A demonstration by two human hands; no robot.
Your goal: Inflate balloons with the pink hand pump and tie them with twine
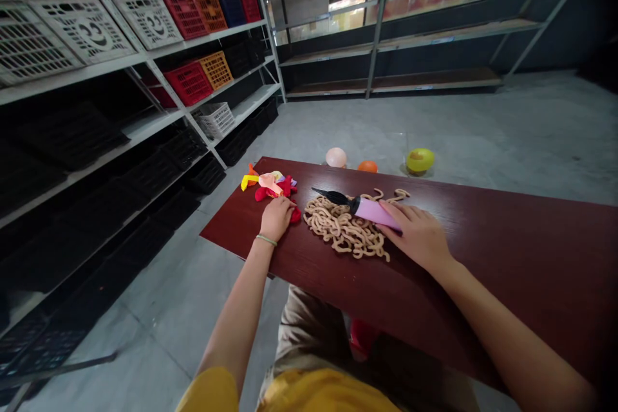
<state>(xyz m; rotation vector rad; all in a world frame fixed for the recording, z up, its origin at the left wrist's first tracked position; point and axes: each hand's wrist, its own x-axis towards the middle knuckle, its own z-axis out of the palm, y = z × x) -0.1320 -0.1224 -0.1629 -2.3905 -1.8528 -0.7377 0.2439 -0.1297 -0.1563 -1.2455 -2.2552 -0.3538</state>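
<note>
My left hand is at a small heap of limp balloons in red, pink, yellow and orange at the table's left end. Its fingers are closed at a red balloon; the fingertips are partly hidden. My right hand is wrapped round the pink body of a balloon pump, whose black tapered nozzle points left. The pump lies over a pile of tan, curly, worm-like pieces, and a few loose curls sit behind it.
The dark red wooden table stretches to the right. On the floor beyond it are a pale pink balloon, an orange balloon and a yellow-green balloon. Shelves with plastic crates stand at the left.
</note>
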